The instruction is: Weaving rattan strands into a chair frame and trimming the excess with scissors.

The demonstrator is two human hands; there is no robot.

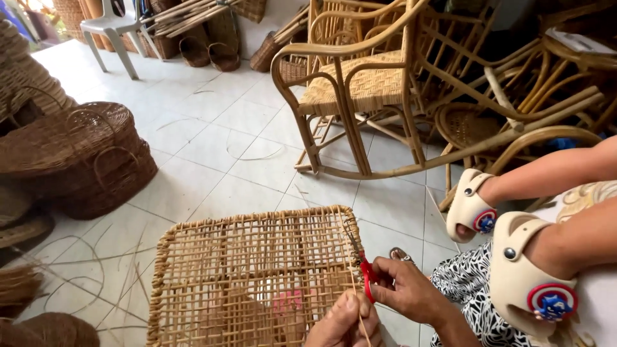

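The woven cane panel lies tilted in front of the person, its open lattice facing up and its right-hand border under work. At that border the right hand closes around the red handles of a small pair of scissors, the blades pointing up along the panel's edge. Just below the scissors, the left hand pinches a thin cane strand between thumb and fingers, holding it against the same edge.

The blades sit very close to the woven border, so a slip could nick a structural strand of the panel and loosen the weave there. The left fingertips are just beside the cutting point; a tug on the strand could bring them under the blades. If the pinch slackens, the strand could spring back out of the lattice.

To the right of the panel a small pair of feet in cream clogs rests near the working hands, and a kick could jog the scissors. Beyond the panel stand a rattan rocking chair and, to the left, stacked dark wicker baskets; loose cane offcuts litter the tiled floor.
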